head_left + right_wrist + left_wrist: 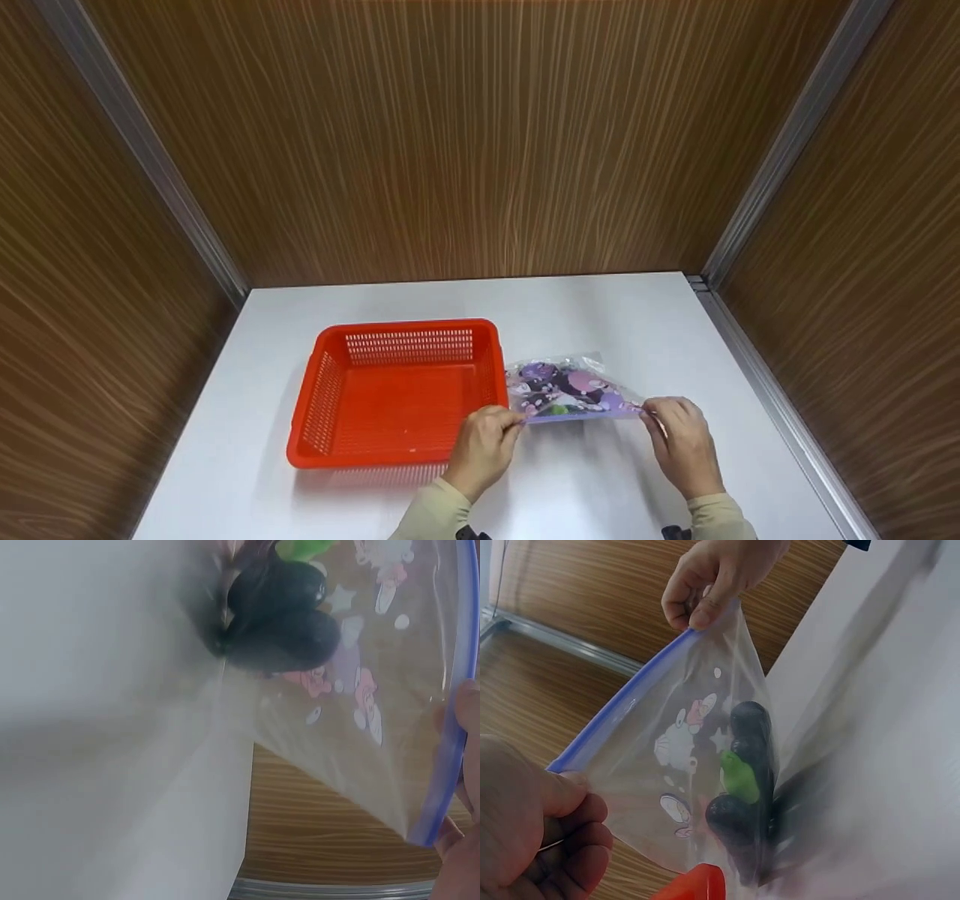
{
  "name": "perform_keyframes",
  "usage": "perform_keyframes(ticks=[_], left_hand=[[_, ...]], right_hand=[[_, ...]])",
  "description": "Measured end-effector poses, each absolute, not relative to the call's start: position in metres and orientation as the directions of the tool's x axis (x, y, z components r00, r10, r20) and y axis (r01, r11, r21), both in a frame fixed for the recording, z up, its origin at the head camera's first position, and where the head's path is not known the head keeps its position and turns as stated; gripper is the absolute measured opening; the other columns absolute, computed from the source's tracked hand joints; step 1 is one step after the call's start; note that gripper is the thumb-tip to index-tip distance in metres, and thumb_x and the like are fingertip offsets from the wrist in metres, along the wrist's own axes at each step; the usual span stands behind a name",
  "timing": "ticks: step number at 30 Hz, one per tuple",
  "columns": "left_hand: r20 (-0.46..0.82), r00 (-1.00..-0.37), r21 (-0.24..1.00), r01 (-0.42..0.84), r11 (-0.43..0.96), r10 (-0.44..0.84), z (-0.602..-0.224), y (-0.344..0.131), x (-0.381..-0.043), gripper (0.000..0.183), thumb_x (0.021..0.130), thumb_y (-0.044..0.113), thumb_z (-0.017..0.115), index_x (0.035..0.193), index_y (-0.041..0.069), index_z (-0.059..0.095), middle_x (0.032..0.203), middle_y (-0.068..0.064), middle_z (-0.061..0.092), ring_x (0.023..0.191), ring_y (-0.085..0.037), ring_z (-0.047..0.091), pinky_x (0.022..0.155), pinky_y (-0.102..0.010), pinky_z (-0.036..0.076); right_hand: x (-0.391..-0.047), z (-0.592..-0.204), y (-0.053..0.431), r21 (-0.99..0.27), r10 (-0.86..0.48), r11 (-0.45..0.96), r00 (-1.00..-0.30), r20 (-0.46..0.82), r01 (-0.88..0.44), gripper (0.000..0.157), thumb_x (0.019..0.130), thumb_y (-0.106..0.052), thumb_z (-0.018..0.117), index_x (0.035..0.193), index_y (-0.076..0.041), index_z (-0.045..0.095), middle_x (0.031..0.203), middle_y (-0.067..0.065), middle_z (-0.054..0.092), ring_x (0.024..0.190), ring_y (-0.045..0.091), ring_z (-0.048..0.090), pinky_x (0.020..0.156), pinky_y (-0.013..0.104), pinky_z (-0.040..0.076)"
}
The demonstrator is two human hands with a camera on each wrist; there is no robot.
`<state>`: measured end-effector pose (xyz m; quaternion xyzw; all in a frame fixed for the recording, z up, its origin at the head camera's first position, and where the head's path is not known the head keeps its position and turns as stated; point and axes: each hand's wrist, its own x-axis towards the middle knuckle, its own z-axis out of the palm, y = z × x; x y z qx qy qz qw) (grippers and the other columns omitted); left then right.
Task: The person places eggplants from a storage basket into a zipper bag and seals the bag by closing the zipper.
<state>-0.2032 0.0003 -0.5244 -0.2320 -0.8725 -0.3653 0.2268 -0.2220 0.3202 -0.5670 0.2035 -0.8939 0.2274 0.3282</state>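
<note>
A clear zip bag (574,386) with printed cartoon figures and a purple zip strip is stretched between both hands, to the right of the red basket. My left hand (484,442) pinches one end of the strip, beside the basket's right front corner. The other end is pinched by my right hand (681,442). Through the plastic, the left wrist view shows dark, rounded, glossy items (739,817) and a green piece (739,776) low in the bag. In the right wrist view the dark items (289,637) bulge at the bag's bottom, close over the white table.
A red plastic basket (397,455) with slotted walls stands on the white table (600,307), left of the bag; nothing shows inside it. Wood-grain panels (465,150) with metal corner strips rise behind the table and at both sides.
</note>
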Motion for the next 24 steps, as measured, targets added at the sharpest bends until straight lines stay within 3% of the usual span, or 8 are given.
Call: perform_keyframes(ticks=[19,24], left_hand=[[0.547,-0.819,0.580,0.519,0.627,0.173,-0.528,-0.006,-0.209,0.006,0.083,0.006,0.073,0.087,0.007,0.076,0.079,0.001,0.069,0.071,-0.011,0.063,0.065,-0.024,0.051],[0.549,-0.816,0.575,0.526,0.627,0.182,-0.530,-0.004,-0.209,0.005,0.083,0.005,0.073,0.085,0.008,0.076,0.078,0.002,0.069,0.070,-0.010,0.062,0.064,-0.023,0.050]], right_hand=[[-0.226,-0.567,0.351,-0.285,-0.119,0.848,-0.685,0.719,-0.446,0.021,0.080,0.002,0.073,0.096,-0.006,0.063,0.094,0.006,0.065,0.095,0.029,0.056,0.079,0.046,0.043],[-0.226,-0.569,0.355,-0.289,-0.099,0.861,-0.696,0.711,-0.418,0.020,0.080,-0.001,0.074,0.097,-0.007,0.064,0.096,0.004,0.066,0.090,0.025,0.056,0.074,0.040,0.043]])
